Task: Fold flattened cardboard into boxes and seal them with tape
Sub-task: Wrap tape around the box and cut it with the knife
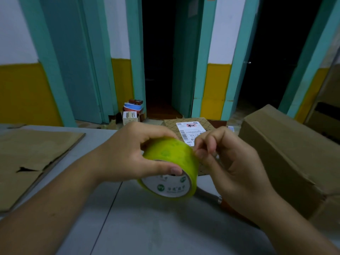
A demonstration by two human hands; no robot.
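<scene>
A yellow-green tape roll (170, 157) with a white printed core is held above the grey table (147, 218). My left hand (132, 153) grips it, fingers over the top and thumb across the core. My right hand (226, 162) pinches at the roll's right edge with thumb and fingertips. A flattened cardboard sheet (31, 159) lies on the table at the left. A folded brown box (287, 153) stands at the right. A patterned cardboard piece with a white shipping label (189, 131) lies behind the roll.
A metal-and-orange handled tool (215, 198) lies on the table under my right hand, partly hidden. Beyond the table, small boxes and bowls (132, 111) are stacked on the floor by teal door frames. A dark doorway is straight ahead.
</scene>
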